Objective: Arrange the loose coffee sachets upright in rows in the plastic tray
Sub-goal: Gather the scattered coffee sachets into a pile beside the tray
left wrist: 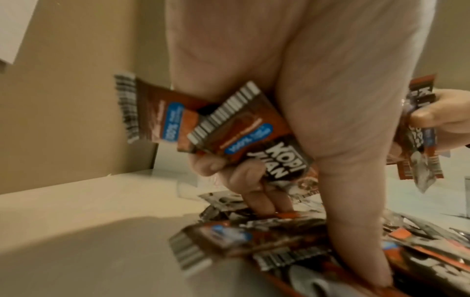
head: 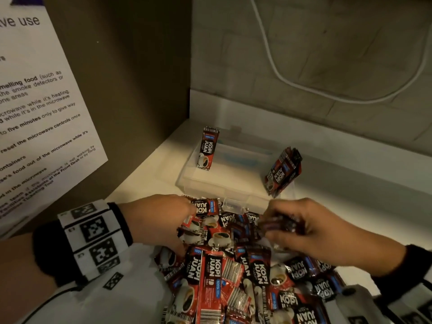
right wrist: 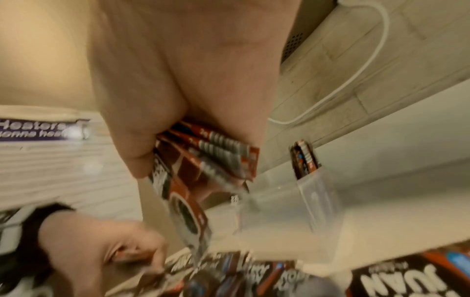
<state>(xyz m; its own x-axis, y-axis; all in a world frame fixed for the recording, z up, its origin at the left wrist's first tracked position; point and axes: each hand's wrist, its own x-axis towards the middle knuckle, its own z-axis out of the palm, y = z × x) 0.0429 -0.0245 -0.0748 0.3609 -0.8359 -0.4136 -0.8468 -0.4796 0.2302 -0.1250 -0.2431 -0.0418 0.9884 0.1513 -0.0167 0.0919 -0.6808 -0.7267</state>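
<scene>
Dim, warm light leaves the head view murky with a brighter patch on the tabletop [head: 177,146], while both wrist views are motion-blurred and bent at the edges.

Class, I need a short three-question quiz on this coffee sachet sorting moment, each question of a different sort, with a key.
1. True or false: the plastic tray is already full of sachets.
2. Multiple choice: the right hand holds A) nothing, B) a small stack of sachets, C) the white cable.
3. Fill in: the left hand grips sachets over the loose ___ of sachets in front of the tray.

Key: 1. False: only one upright sachet at its far left corner and a small leaning bunch at its right end. 2. B. 3. pile.
</scene>
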